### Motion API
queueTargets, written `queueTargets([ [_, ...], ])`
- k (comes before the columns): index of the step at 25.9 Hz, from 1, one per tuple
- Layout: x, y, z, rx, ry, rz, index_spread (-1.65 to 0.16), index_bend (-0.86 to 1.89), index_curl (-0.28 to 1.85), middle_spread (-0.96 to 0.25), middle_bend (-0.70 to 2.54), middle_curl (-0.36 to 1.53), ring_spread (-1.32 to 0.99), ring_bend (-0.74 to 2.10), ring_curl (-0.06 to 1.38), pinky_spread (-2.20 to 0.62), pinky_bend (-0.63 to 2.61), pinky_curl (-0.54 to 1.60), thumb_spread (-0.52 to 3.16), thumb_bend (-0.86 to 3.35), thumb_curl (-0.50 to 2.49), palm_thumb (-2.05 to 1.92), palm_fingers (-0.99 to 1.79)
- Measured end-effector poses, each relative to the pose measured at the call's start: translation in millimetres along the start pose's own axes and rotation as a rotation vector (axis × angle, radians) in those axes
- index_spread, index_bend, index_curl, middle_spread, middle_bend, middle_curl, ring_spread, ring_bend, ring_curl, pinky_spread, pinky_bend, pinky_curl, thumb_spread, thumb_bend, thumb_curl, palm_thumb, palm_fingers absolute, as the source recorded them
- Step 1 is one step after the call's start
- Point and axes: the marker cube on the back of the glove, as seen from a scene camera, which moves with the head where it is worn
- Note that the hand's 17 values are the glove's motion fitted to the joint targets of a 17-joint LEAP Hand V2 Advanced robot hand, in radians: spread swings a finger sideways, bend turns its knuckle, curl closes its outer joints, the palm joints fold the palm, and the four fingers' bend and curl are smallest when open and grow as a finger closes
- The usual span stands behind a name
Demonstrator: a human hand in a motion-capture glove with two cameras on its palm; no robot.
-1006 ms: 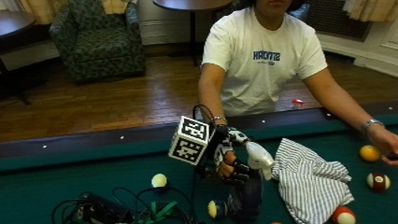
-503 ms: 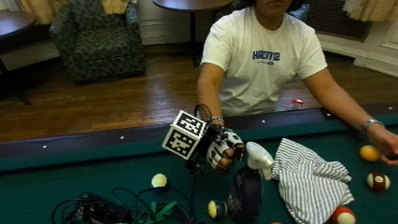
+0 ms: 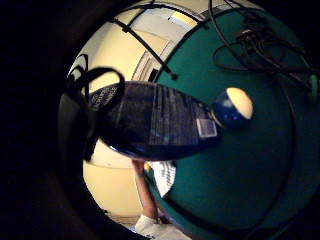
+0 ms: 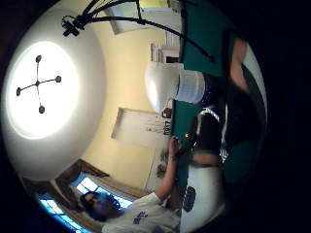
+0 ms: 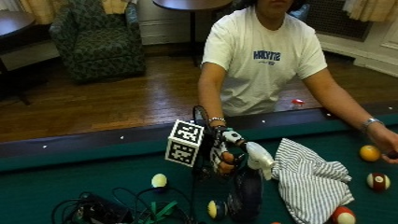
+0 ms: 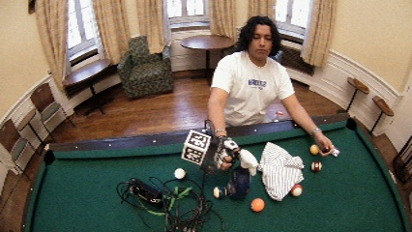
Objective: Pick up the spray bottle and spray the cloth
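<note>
1. While earlier open beside it, right hand now grips spray bottle at the neck.
2. Bottle: near-upright on the felt, nozzle toward cloth just beside; lift pending.

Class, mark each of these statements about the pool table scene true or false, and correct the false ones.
1. The gloved right hand holds the spray bottle near its white head. True.
2. The striped cloth lies folded on the armchair. False: it lies crumpled on the green table beside the bottle.
3. The bottle's body is dark blue. True.
4. The bare hand pinches the cloth. False: it rests apart from it, near a yellow ball.
</note>
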Motion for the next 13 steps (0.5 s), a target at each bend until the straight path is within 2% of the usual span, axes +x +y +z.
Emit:
queueTargets([
  [5, -1.9, -3.0, 4.0, 0.007, 0.049, -0.02, -0.29, 0.37, 0.5, -0.24, 0.57, 0.6, -0.23, 0.79, 0.55, -0.23, 0.62, 0.54, 0.69, -0.07, 0.55, 0.92, 1.08],
  [13, -7.1, -13.8, 21.4, -0.03, 0.104, -0.038, -0.35, 0.14, 0.43, -0.25, 0.46, 0.55, -0.21, 0.62, 0.5, -0.14, 0.42, 0.48, 0.81, -0.06, 0.48, 0.79, 0.72],
])
